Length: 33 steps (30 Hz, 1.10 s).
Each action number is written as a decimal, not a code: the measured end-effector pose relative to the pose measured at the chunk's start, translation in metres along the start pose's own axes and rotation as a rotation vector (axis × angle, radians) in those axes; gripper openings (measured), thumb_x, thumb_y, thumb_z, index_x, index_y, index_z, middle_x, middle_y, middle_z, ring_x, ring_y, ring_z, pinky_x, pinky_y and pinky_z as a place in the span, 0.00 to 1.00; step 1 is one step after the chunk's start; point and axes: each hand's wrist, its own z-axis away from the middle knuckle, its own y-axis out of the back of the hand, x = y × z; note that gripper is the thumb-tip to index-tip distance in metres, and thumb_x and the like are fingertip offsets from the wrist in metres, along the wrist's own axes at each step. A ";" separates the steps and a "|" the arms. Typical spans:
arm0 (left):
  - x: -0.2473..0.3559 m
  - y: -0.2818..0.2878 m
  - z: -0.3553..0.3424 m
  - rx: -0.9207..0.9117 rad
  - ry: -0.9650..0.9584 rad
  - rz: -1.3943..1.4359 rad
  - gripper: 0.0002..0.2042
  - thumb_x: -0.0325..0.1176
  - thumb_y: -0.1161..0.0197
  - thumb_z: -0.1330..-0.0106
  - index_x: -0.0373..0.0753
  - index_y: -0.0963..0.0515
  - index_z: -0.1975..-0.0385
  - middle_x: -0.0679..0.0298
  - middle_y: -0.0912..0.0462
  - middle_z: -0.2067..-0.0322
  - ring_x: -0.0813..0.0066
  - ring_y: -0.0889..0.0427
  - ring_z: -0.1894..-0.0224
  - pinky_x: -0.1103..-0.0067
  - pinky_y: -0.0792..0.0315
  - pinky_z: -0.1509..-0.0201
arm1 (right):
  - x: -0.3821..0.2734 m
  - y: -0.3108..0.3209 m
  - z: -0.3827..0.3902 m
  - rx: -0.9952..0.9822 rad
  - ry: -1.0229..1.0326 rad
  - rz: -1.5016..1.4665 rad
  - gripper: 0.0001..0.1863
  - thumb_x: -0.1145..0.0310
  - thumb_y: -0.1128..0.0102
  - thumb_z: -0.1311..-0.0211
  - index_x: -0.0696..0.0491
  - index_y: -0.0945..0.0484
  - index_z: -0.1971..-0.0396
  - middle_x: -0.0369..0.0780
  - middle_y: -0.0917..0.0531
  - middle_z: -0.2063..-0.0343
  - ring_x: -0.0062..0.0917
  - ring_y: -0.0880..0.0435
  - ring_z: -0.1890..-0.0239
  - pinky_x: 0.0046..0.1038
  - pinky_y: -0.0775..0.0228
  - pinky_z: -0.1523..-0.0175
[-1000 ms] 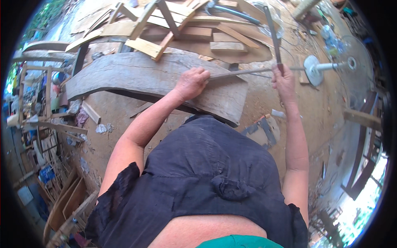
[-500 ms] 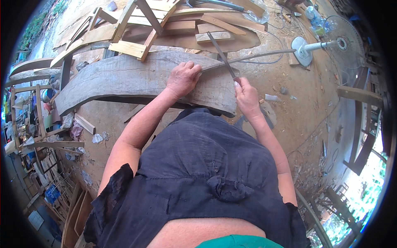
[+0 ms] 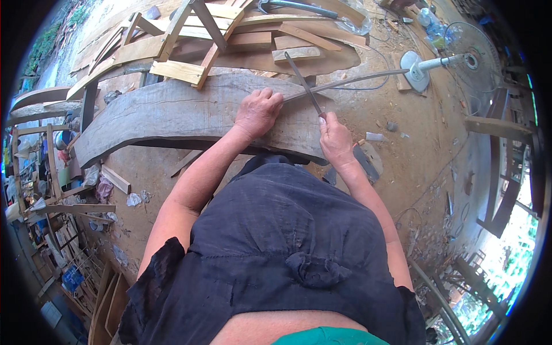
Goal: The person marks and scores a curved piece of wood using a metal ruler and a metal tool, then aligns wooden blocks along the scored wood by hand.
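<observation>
Long thin strip (image 3: 356, 79), head view, the only view inspected: it lies across the right part of the broad grey plank (image 3: 172, 103) and runs out past its edge to the white fan base (image 3: 415, 72). Whether it touches that base I cannot tell.

My left hand (image 3: 260, 112) rests over the plank, fingers curled down tight on the strip's near end, no gap visible. My right hand (image 3: 336, 141) is closed around the grip of a slim dark tool (image 3: 299, 73), which slants across the strip. Contact at the crossing cannot be confirmed.

Recommended practice, in my judgement: press the near end firmly to the plank, since the unsupported length is likely to spring; hold the tool at one steady angle, with even pressure; keep the left fingertips well clear of the crossing.

Containers: a clear plastic bottle (image 3: 426, 18) lies near the fan at upper right; its contents cannot be made out. A clear plastic bag (image 3: 359, 26) sits beside the hammer (image 3: 299, 6); I cannot tell what, if anything, it holds.
</observation>
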 end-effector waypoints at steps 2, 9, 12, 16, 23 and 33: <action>0.000 0.000 -0.001 0.004 0.001 0.001 0.06 0.36 0.41 0.39 0.43 0.28 0.68 0.60 0.27 0.69 0.59 0.24 0.64 0.66 0.28 0.61 | 0.001 -0.004 0.000 0.015 0.009 0.017 0.09 0.63 0.53 0.33 0.52 0.29 0.59 0.52 0.19 0.74 0.51 0.19 0.68 0.49 0.30 0.64; -0.002 0.000 -0.002 -0.004 0.011 0.024 0.06 0.36 0.41 0.38 0.43 0.28 0.68 0.60 0.27 0.69 0.58 0.24 0.63 0.66 0.28 0.60 | -0.002 0.000 -0.002 0.031 -0.014 0.037 0.09 0.65 0.53 0.33 0.51 0.29 0.58 0.52 0.19 0.74 0.50 0.19 0.67 0.48 0.30 0.63; -0.001 0.002 -0.001 -0.011 0.012 0.027 0.06 0.36 0.41 0.38 0.43 0.28 0.68 0.59 0.27 0.69 0.58 0.23 0.62 0.66 0.28 0.60 | -0.006 0.002 0.001 0.034 0.000 0.035 0.09 0.65 0.52 0.33 0.51 0.29 0.58 0.52 0.19 0.74 0.50 0.19 0.67 0.48 0.29 0.63; -0.001 0.002 -0.001 -0.014 0.016 0.018 0.06 0.36 0.41 0.38 0.43 0.28 0.68 0.59 0.27 0.69 0.58 0.23 0.63 0.65 0.28 0.60 | -0.004 -0.001 0.002 0.036 -0.030 0.047 0.09 0.65 0.52 0.34 0.51 0.29 0.59 0.52 0.19 0.74 0.50 0.19 0.67 0.48 0.29 0.63; -0.001 0.001 -0.002 -0.024 0.015 0.028 0.06 0.36 0.41 0.38 0.43 0.28 0.68 0.59 0.26 0.69 0.57 0.23 0.63 0.66 0.28 0.60 | -0.002 -0.004 0.003 0.037 -0.021 0.056 0.09 0.66 0.52 0.34 0.51 0.29 0.58 0.52 0.18 0.73 0.51 0.19 0.66 0.49 0.29 0.62; -0.001 0.000 -0.002 -0.002 -0.005 0.013 0.04 0.35 0.42 0.38 0.45 0.27 0.68 0.60 0.26 0.69 0.60 0.23 0.65 0.67 0.28 0.62 | 0.000 -0.006 0.005 0.037 -0.001 0.048 0.09 0.66 0.52 0.35 0.51 0.29 0.58 0.51 0.18 0.72 0.49 0.18 0.66 0.48 0.29 0.61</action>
